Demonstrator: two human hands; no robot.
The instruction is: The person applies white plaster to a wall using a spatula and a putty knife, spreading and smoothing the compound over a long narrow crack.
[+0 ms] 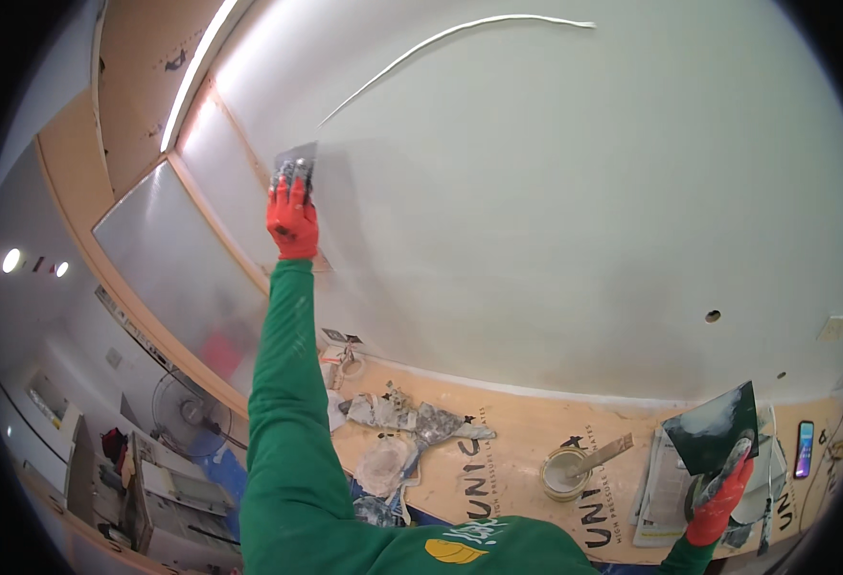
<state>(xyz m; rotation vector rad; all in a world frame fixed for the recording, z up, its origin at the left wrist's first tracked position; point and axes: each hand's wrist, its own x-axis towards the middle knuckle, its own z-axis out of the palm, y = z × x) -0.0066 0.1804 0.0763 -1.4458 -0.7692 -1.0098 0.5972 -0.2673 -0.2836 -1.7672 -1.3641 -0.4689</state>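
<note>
My left hand [292,225], in an orange-red glove with smeared dark fingertips, is stretched up to the pale grey wall [536,211]. Its fingers press on a flat grey putty blade [297,153] that lies against the wall or very close to it. Above the blade, a thin curved white strip [441,36] runs up and to the right. Down at the right, my gloved right hand [723,503] grips the lower corner of a dark green square sheet [714,431] smeared with whitish paste. Its thumb lies over the sheet; the other fingers are partly hidden.
A wooden worktop [517,460] runs below the wall. On it are a tub [563,476] with a stick across it, crumpled dirty rags [412,422], newspaper [666,508] and a phone [804,449]. A wood-framed glass partition [182,249] stands left; a fan [192,412] is beyond.
</note>
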